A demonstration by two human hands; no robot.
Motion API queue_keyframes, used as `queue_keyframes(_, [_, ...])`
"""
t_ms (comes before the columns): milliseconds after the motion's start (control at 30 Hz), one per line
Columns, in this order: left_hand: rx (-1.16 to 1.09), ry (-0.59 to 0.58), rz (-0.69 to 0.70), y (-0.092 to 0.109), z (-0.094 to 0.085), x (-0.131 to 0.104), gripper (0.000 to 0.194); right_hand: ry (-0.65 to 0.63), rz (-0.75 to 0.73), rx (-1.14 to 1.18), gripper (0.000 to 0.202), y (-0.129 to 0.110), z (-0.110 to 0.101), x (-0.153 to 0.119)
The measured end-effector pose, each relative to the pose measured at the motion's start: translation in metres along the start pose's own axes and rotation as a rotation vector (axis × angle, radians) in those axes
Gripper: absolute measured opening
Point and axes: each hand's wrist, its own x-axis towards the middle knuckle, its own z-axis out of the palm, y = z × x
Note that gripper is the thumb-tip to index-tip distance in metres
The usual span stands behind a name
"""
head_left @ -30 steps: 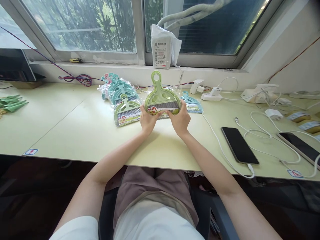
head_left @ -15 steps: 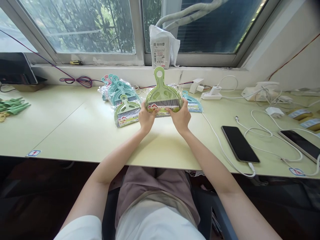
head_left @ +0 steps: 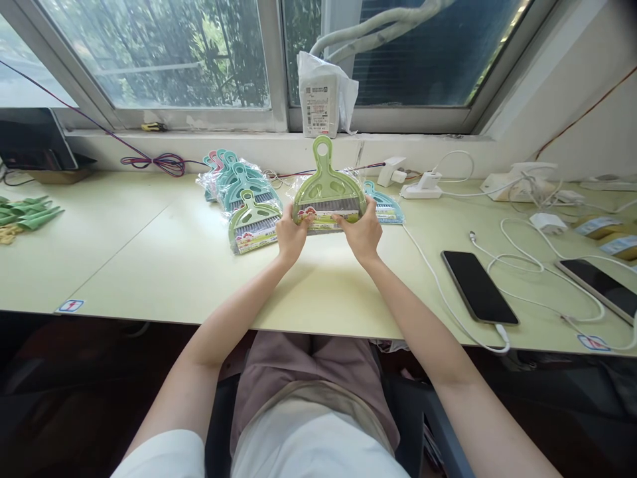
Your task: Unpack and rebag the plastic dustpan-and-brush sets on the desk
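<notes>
A green dustpan and brush set [head_left: 328, 188] in clear wrapping is held up between my hands, handle upward. My left hand [head_left: 291, 236] grips its lower left corner, thumb on the front. Closed on the lower right corner is my right hand [head_left: 363, 232]. Just left of my left hand lies another green dustpan set [head_left: 253, 226]. Behind that one, several teal and pink wrapped dustpan sets [head_left: 239, 182] are heaped together. A blue dustpan set [head_left: 384, 203] lies beyond my right hand, partly hidden by it.
A black phone [head_left: 478, 287] on a white cable lies to the right, with a second phone [head_left: 600, 285] farther over. Chargers [head_left: 423, 186] line the wall. Green items [head_left: 34, 212] lie at far left near a tablet [head_left: 32, 141]. A wrapped box [head_left: 321, 103] stands on the sill.
The green dustpan set in my hands has shifted slightly right and down, tilting a little. Both hands keep their hold; the other things stay put.
</notes>
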Motion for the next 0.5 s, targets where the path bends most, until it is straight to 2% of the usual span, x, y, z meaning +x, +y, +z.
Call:
queue_keyframes(200, [0.030, -0.033, 0.037, -0.0031, -0.0004, 0.0019, 0.029, 0.008, -0.017, -0.013, 0.068, 0.0035, -0.0015, 0.0031])
queue_keyframes(500, [-0.025, -0.089, 0.044, -0.0090, 0.0011, 0.0037, 0.038, 0.007, 0.004, 0.027, 0.072, 0.0062, -0.0023, 0.0062])
